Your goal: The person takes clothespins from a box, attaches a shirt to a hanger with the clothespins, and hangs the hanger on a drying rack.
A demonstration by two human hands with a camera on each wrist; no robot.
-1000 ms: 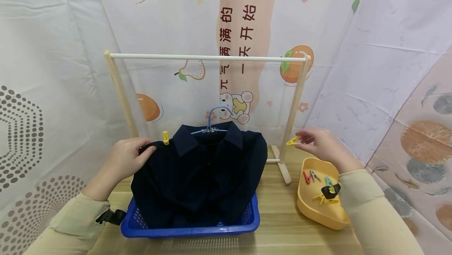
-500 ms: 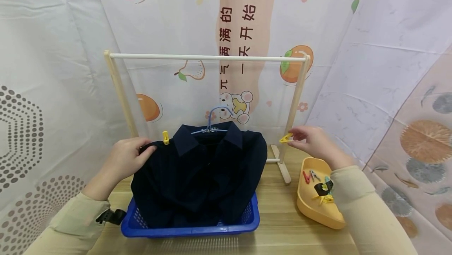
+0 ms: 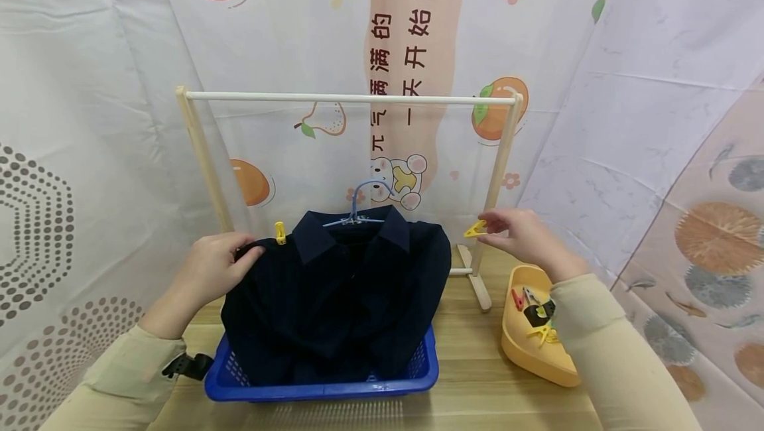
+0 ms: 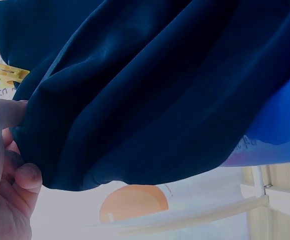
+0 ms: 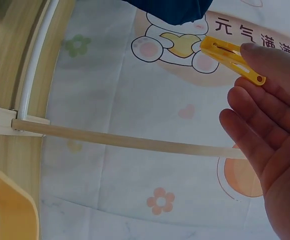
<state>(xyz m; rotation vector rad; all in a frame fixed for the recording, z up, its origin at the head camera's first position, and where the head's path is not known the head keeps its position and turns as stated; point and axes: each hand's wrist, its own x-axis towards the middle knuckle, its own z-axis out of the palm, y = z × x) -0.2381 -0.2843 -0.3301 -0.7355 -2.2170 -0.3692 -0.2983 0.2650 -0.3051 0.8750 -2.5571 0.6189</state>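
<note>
A dark navy collared shirt (image 3: 340, 305) hangs on a blue hanger (image 3: 355, 205), its lower part bunched in a blue basket (image 3: 322, 391). My left hand (image 3: 217, 268) pinches the shirt's left shoulder edge between thumb and fingers. Close by, one yellow clothespin (image 3: 280, 233) is clipped on that shoulder; the left wrist view shows the same clothespin (image 4: 7, 71) beside my thumb. My right hand (image 3: 519, 235) pinches a second yellow clothespin (image 5: 232, 60) between thumb and forefinger, to the right of the shirt's other shoulder and apart from it.
Behind the shirt stands a wooden rack with a white top rod (image 3: 352, 97). A yellow tray (image 3: 519, 351) with several coloured clothespins sits at the right on the wooden table (image 3: 465, 378). Printed curtains (image 3: 573, 86) enclose the back and sides.
My right hand has moved left with the yellow clothespin, away from above the tray and closer to the shirt's right shoulder. My left hand has stayed on the shirt.
</note>
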